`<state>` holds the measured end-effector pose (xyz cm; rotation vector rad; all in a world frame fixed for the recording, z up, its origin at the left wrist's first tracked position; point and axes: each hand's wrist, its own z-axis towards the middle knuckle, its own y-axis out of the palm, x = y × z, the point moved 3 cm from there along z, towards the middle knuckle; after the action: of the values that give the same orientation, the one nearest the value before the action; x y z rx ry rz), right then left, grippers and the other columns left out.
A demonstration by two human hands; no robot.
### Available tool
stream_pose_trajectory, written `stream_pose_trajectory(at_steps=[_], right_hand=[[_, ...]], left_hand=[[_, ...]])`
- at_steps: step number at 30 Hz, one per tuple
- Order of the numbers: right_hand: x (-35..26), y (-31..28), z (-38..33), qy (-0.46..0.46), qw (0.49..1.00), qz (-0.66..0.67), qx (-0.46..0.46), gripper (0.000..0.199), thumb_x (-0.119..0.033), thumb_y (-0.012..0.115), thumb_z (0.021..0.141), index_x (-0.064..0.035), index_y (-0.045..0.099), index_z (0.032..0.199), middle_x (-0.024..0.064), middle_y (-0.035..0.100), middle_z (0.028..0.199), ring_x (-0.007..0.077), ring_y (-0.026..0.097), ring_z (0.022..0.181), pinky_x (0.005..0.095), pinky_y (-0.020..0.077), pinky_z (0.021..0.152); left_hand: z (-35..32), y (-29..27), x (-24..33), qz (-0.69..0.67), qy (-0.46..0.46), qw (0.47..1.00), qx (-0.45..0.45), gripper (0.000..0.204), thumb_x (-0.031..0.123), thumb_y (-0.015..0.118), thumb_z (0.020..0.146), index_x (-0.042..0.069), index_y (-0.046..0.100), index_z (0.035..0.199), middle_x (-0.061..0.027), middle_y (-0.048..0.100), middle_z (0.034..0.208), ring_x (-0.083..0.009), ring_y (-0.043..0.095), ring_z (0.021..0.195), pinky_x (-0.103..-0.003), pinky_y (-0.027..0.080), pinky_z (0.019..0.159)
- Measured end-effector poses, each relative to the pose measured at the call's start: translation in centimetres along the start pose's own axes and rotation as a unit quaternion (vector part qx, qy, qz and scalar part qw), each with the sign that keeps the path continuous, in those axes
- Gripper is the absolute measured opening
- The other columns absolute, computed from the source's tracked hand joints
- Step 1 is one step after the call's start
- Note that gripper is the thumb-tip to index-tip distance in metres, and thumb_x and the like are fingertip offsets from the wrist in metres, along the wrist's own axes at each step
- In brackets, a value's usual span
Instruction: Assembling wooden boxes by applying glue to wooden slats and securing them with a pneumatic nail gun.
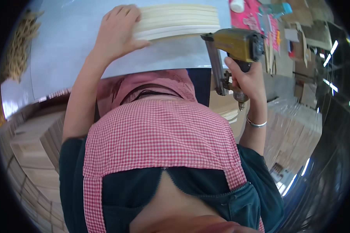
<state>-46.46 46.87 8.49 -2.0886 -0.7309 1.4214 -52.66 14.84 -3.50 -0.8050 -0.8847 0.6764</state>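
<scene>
My right hand (pixel 249 79) is wrapped round the handle of a yellow and black pneumatic nail gun (pixel 232 43). The gun is lifted near the table's front edge, its long magazine on the left side and a metal air fitting at the bottom of the grip. A row of pale wooden strips (pixel 179 20) lies side by side on the table. My left hand (pixel 120 33) clasps their left end, thumb along the near edge and fingers bent over the far part. The hand hides that end of the strips.
The blue-white table (pixel 74 46) spans the front. A bundle of tan strands (pixel 21 44) sits at its far left. On the right lie a pink sheet (pixel 247 15), a white bottle (pixel 237 5) and a blue-capped clear bottle (pixel 278 9). Stacked boards (pixel 295 128) stand to my right, wooden pieces (pixel 39 143) to my left.
</scene>
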Motion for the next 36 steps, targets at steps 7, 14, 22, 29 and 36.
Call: stream_pose_trajectory(at_steps=[7, 14, 22, 29, 36], right_hand=[[-0.5, 2.2, 0.9, -0.003, 0.999, 0.023, -0.034, 0.026, -0.021, 0.078, 0.089, -0.0002, 0.065, 0.078, 0.0007, 0.055, 0.052, 0.0081, 0.046, 0.04, 0.0228, 0.0356, 0.039], [-1.8, 2.9, 1.5, -0.016, 0.999, 0.023, -0.042, 0.025, -0.019, 0.077, 0.09, -0.0013, 0.065, 0.076, 0.0001, 0.054, 0.051, 0.008, 0.045, 0.04, 0.0222, 0.0346, 0.039], [-1.8, 4.0, 1.0, 0.01, 0.998, 0.046, -0.031, 0.022, -0.018, 0.077, 0.09, -0.0002, 0.066, 0.084, -0.0003, 0.054, 0.053, 0.0075, 0.046, 0.04, 0.0217, 0.0364, 0.038], [-2.2, 4.5, 0.2, 0.02, 0.999, 0.038, -0.02, 0.022, -0.017, 0.078, 0.089, 0.0007, 0.066, 0.091, 0.0006, 0.057, 0.056, 0.0077, 0.047, 0.041, 0.0212, 0.038, 0.039], [-5.3, 4.8, -0.8, -0.022, 0.999, 0.009, 0.024, 0.021, -0.02, 0.074, 0.094, -0.0005, 0.067, 0.092, 0.0005, 0.056, 0.056, 0.0089, 0.048, 0.042, 0.0212, 0.0394, 0.041]], left_hand=[[0.2, -0.3, -0.3, -0.043, -0.105, 0.984, -0.138, 0.054, 0.031, 0.084, 0.064, 0.009, 0.056, 0.104, -0.0133, 0.056, 0.119, -0.0316, 0.052, 0.113, -0.042, 0.039, 0.103], [0.3, -0.1, -0.6, -0.115, -0.129, 0.976, -0.134, 0.053, 0.028, 0.084, 0.059, 0.011, 0.052, 0.098, -0.0117, 0.054, 0.115, -0.0311, 0.052, 0.108, -0.041, 0.04, 0.1], [0.0, 0.9, -1.1, -0.17, -0.174, 0.954, -0.177, 0.053, 0.028, 0.084, 0.059, 0.01, 0.053, 0.098, -0.0122, 0.054, 0.115, -0.0305, 0.051, 0.108, -0.041, 0.04, 0.1], [-0.5, 1.0, -1.4, -0.193, -0.169, 0.955, -0.146, 0.053, 0.027, 0.084, 0.062, 0.01, 0.052, 0.101, -0.0134, 0.053, 0.12, -0.032, 0.051, 0.116, -0.043, 0.038, 0.104], [-2.8, 1.9, -3.4, -0.277, -0.185, 0.919, -0.211, 0.057, 0.024, 0.082, 0.067, 0.007, 0.048, 0.109, -0.0202, 0.048, 0.132, -0.0387, 0.043, 0.133, -0.049, 0.038, 0.108]])
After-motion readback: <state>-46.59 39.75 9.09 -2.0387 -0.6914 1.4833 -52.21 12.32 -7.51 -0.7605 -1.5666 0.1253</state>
